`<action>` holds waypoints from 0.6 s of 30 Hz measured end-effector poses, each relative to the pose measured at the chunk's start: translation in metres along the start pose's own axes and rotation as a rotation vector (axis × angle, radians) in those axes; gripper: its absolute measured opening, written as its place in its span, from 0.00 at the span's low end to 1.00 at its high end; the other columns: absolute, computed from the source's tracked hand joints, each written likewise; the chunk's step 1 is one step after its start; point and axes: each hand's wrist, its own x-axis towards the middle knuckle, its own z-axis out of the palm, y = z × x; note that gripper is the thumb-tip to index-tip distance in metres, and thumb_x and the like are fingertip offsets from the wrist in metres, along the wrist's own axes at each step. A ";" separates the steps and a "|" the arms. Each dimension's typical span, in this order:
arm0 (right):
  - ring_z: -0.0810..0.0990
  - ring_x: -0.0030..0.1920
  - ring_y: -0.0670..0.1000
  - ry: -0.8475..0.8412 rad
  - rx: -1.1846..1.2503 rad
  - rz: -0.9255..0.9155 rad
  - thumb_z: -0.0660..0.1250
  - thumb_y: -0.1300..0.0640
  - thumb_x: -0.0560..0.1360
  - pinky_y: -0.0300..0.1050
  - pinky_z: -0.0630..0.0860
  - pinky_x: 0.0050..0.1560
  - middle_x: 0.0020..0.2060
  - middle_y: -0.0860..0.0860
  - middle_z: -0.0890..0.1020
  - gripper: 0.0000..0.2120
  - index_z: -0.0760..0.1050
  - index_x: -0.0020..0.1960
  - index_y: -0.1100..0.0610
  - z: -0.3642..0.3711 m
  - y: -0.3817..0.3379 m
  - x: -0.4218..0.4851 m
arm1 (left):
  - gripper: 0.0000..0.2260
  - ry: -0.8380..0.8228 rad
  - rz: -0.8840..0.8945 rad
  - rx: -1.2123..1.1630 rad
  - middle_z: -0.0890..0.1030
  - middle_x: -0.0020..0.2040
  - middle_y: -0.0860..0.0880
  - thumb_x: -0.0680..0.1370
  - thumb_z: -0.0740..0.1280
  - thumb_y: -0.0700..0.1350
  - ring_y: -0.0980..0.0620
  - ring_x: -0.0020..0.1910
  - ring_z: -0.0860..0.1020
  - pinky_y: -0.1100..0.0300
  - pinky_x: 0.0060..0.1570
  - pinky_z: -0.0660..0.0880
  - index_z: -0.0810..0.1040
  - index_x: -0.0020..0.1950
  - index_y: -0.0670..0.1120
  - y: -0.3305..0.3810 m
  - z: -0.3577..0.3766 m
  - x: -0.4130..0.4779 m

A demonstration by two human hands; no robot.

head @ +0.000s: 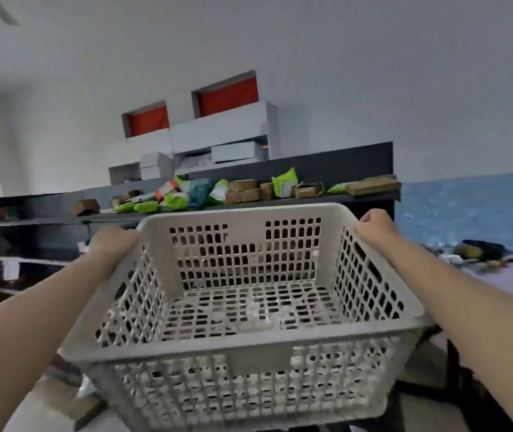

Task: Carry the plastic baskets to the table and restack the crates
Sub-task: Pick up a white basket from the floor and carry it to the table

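Basket (258,353) lies wide across, left grip (113,244) clamped on its rim at 10 o'clock, right grip (376,224) at 2; bench (46,238) at 12.

One white perforated plastic basket (258,353). One left hand (111,244) and one right hand (376,224), two in all. Two red-covered wall openings (148,121). On one long dark tabletop (311,201): at least six brown cardboard boxes (242,185) and several bright green mailer bags (284,182), too blurred for an exact count.
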 end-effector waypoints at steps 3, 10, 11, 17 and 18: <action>0.67 0.32 0.54 0.073 -0.045 0.053 0.64 0.63 0.75 0.49 0.64 0.33 0.29 0.54 0.64 0.17 0.64 0.29 0.57 -0.072 0.050 -0.007 | 0.17 -0.085 0.043 -0.075 0.83 0.41 0.36 0.73 0.62 0.50 0.38 0.40 0.81 0.51 0.41 0.78 0.80 0.43 0.36 0.049 0.047 -0.016; 0.61 0.28 0.52 0.198 -0.103 0.239 0.63 0.66 0.75 0.44 0.60 0.32 0.31 0.55 0.65 0.05 0.71 0.40 0.64 -0.251 0.165 -0.026 | 0.15 -0.243 0.203 -0.215 0.82 0.38 0.38 0.73 0.65 0.48 0.39 0.39 0.79 0.53 0.38 0.74 0.80 0.41 0.35 0.194 0.154 -0.126; 0.64 0.29 0.53 0.223 -0.082 0.274 0.63 0.66 0.75 0.44 0.59 0.31 0.30 0.55 0.66 0.14 0.56 0.43 0.57 -0.276 0.182 -0.027 | 0.14 -0.280 0.208 -0.233 0.81 0.37 0.38 0.73 0.65 0.47 0.39 0.38 0.79 0.54 0.36 0.73 0.80 0.40 0.35 0.213 0.170 -0.144; 0.61 0.28 0.50 0.337 -0.099 0.365 0.64 0.56 0.71 0.43 0.56 0.32 0.27 0.52 0.63 0.15 0.60 0.30 0.55 -0.405 0.263 -0.033 | 0.13 -0.481 0.221 -0.280 0.78 0.33 0.40 0.74 0.65 0.45 0.41 0.34 0.77 0.55 0.35 0.72 0.77 0.35 0.36 0.310 0.265 -0.237; 0.62 0.28 0.50 0.343 -0.106 0.380 0.65 0.57 0.71 0.43 0.57 0.33 0.27 0.53 0.63 0.16 0.61 0.30 0.55 -0.419 0.277 -0.032 | 0.13 -0.500 0.224 -0.285 0.79 0.33 0.40 0.73 0.65 0.46 0.41 0.34 0.77 0.53 0.37 0.73 0.77 0.34 0.37 0.321 0.279 -0.250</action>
